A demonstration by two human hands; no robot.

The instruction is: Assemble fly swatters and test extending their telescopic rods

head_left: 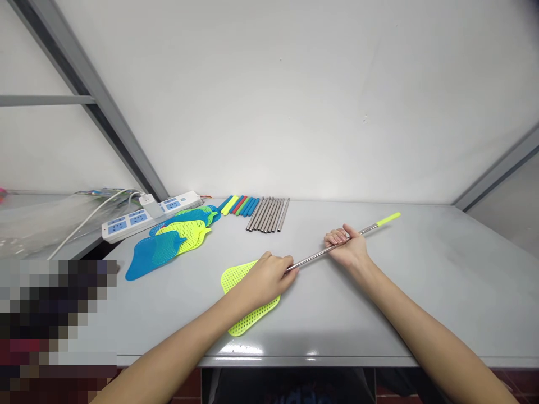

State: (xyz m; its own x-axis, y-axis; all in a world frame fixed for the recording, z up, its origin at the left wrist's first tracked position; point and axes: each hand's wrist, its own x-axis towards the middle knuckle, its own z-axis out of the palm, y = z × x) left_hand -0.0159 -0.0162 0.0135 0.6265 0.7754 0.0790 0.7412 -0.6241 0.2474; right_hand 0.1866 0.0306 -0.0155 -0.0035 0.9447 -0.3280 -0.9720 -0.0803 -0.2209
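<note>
A fly swatter with a yellow-green perforated head, a thin metal rod and a yellow-green grip stretches across the table between my hands. My left hand is closed round the joint of head and rod, covering part of the head. Further right, my right hand has its palm turned up and its fingers curled round the rod, short of the grip. The rod slants up to the right, its grip end pointing away from me.
Blue, yellow and green swatter heads lie overlapped at the left. Behind them is a white power strip with a plugged-in charger. Several coloured grips and metal tubes lie in rows near the wall.
</note>
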